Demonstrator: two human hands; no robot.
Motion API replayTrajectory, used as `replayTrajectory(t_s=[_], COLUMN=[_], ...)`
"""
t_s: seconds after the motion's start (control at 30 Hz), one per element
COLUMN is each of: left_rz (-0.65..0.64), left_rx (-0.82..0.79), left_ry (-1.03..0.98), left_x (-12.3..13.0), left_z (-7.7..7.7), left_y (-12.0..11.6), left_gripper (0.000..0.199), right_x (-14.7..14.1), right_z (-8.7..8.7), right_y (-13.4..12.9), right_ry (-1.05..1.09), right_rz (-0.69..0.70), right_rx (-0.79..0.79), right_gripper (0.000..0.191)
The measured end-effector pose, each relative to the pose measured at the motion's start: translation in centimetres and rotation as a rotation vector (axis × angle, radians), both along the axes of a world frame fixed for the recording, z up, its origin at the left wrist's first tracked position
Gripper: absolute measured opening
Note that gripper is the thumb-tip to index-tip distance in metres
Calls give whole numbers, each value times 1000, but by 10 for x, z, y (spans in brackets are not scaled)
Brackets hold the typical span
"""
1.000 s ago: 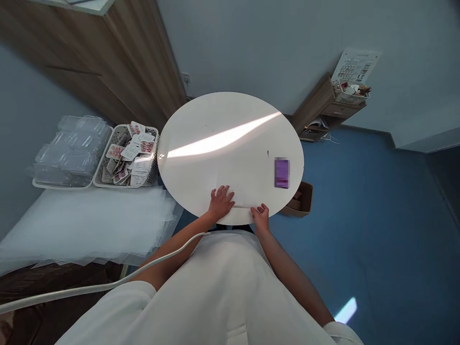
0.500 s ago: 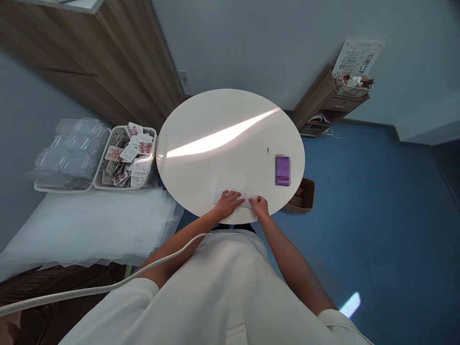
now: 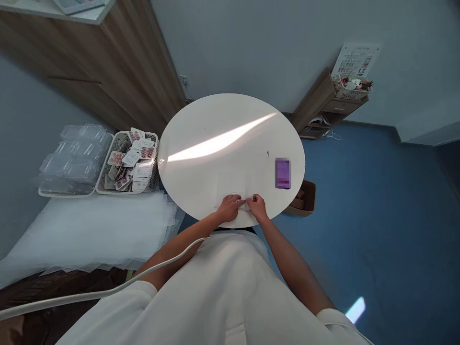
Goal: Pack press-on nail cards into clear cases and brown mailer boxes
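Note:
A thin, pale translucent sheet [image 3: 224,184] lies near the front edge of the round white table [image 3: 223,112]. My left hand [image 3: 228,207] rests on it with the fingers partly spread, pressing it down around a small white piece. Just to the right, my right hand [image 3: 257,206] has its thumb and index finger pinched at the sheet's right part. The fingertips of both hands are close together. What lies under my left palm is hidden.
A blurred purple rectangle [image 3: 283,173] lies at the table's right. On the left are a basket of printed cards [image 3: 131,158], a basket of clear plastic boxes [image 3: 77,153] and stacked translucent sheets [image 3: 100,230]. An open cardboard box [image 3: 308,197] stands below right.
My right hand has moved slightly left, closer to my left hand, and the sheet's right part has come with it. The whole view has shifted slightly.

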State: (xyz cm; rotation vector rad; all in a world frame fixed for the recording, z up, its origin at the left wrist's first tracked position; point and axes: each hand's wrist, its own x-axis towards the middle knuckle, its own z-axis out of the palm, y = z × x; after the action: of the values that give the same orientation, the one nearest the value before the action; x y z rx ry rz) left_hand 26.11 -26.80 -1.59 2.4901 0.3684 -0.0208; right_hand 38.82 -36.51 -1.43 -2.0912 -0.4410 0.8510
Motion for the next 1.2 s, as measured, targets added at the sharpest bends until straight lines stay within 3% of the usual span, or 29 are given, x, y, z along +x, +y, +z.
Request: replayTrajectory(t_s=[0.17, 0.27, 0.47, 0.67, 0.77, 0.93, 1.2], left_rz=[223, 279, -28, -57, 139, 744, 1083], left_rx=[-311, -260, 49, 32, -30, -314, -821], left_ry=[-88, -124, -17, 80, 142, 324, 221], left_x=[-2, -9, -27, -38, -44, -50, -38], left_z=[0, 8, 19, 18, 17, 7, 3], left_y=[7, 9, 5, 5, 6, 16, 22], left_gripper=[57, 51, 40, 48, 52, 76, 89], right_x=[-11, -12, -4, -8, -13, -17, -19], right_z=[4, 4, 3, 6, 7, 9, 6], right_y=[12, 16, 14, -2, -4, 0, 1], right_ry=[143, 186, -10, -383, -411, -375, -345], right_rz=[110, 169, 341, 592, 650, 659, 618], right_rx=[46, 31, -37, -147, -198, -257, -223], right_gripper=[19, 20, 28, 47, 50, 51, 48])
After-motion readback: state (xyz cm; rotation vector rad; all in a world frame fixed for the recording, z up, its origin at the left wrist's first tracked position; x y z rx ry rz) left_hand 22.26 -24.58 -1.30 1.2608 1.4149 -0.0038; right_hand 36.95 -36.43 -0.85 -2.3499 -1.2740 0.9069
